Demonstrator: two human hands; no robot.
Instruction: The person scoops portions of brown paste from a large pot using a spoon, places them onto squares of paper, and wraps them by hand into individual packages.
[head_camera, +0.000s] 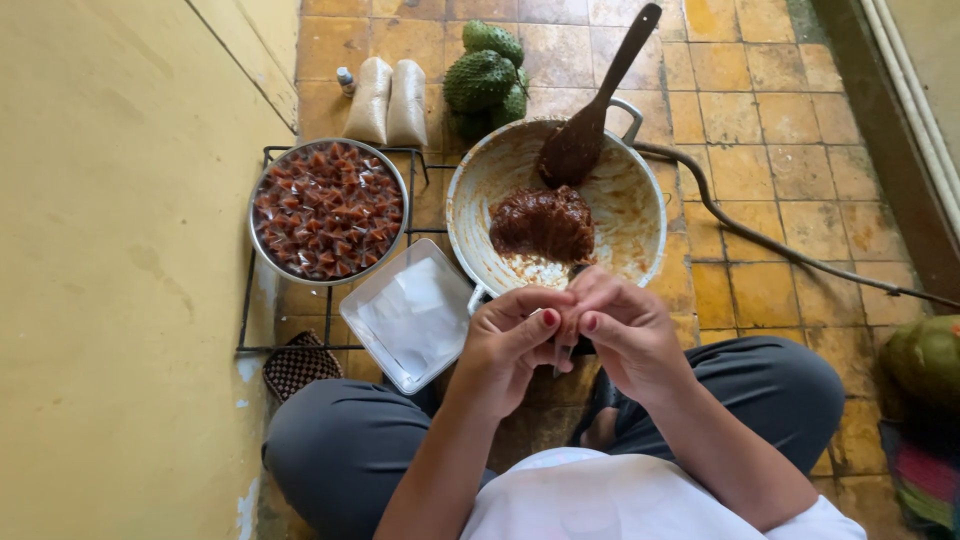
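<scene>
Both hands over lap | left hand (510, 345) and right hand (620, 335) fingertips pressed together, pinching small clear wrapper (556, 340) | pan (640, 215) of brown paste (542, 225) just beyond

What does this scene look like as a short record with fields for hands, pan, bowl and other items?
left hand: fingertips pinched together with the right, over a small piece too hidden to identify
right hand: meets the left above the pan's near rim
pan: white, holds a lump of brown paste and a wooden spoon
metal bowl: full of small reddish-brown wrapped pieces, on a wire rack
white tray: holds clear wrapper sheets
floor behind: green soursops, two white bags
</scene>
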